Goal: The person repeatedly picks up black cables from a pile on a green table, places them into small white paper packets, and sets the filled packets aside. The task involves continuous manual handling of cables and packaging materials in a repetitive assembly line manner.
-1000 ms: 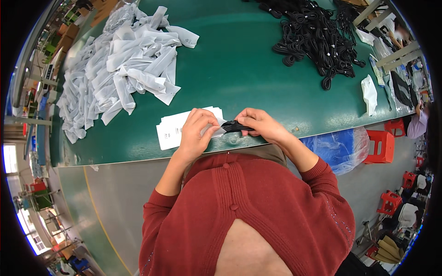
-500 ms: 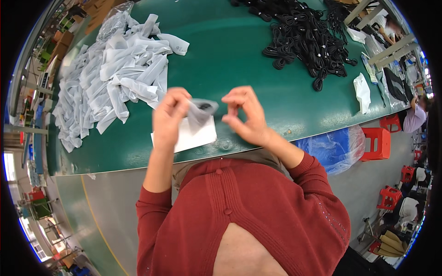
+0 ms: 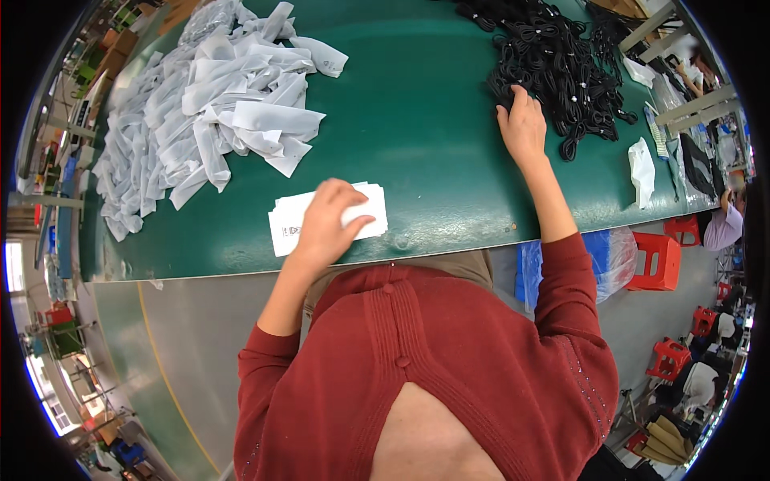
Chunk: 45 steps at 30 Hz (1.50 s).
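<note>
Coiled cables (image 3: 565, 84) (black) lie at the right grip (image 3: 524, 127).

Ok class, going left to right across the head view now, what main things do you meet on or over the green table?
Pile of translucent whitish pouches, left hand at the white stack, right hand at the pile of black cords, white crumpled piece.

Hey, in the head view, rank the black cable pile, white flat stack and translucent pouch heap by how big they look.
1. Translucent pouch heap
2. Black cable pile
3. White flat stack, partly covered
</note>
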{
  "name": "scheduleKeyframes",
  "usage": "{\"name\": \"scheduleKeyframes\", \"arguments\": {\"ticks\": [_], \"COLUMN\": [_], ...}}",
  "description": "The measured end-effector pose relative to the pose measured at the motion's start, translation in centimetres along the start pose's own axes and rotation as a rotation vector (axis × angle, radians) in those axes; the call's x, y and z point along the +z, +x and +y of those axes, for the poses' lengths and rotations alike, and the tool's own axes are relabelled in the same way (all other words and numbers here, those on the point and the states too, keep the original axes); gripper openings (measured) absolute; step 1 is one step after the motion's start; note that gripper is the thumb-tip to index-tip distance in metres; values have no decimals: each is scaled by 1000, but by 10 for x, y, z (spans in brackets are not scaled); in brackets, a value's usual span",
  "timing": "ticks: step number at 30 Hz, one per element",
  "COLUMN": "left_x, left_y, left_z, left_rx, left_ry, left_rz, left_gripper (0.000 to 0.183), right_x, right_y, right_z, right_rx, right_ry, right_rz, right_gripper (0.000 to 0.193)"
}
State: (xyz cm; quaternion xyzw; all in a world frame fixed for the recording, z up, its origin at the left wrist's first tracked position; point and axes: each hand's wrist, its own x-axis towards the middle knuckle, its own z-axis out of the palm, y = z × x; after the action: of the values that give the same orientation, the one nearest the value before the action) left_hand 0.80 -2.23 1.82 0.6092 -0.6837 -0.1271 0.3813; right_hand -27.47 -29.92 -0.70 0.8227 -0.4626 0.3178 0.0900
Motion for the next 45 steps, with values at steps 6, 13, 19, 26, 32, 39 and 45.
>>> {"name": "scheduleKeyframes", "arguments": {"ticks": [6,13,19,26,32,39,45], "left_x": [21,13,17,13,5,-1,-1], "left_y": [-12,-12,-16,-13,-6,0,-1], "left_z": [-3,5,-5,7,13,13,14], "left_rx": [-84,-318,-305,-157,168,119,116], "left_ry": [-17,-308,-432,-436,-124,-138,-136], "left_rz": [27,65,136,94,56,131,129], "left_gripper": [11,6,7,8,13,13,12], "right_x": [-34,-83,-81,-72,-63,-82,-84], "right_y": [-28,-73,-77,-79,-83,-79,-89], "right_z": [-51,-128,-138,-138,-141,-154,-155], "right_rx": [398,410,-48,4,586,615,539], "right_ry": [747,1334,1094,1129,1475,1602,1518], "right_rz": [-266,-703,-728,-946,-1221,-1224,-1194], "right_gripper": [34,29,28,26,31,36,34]}}
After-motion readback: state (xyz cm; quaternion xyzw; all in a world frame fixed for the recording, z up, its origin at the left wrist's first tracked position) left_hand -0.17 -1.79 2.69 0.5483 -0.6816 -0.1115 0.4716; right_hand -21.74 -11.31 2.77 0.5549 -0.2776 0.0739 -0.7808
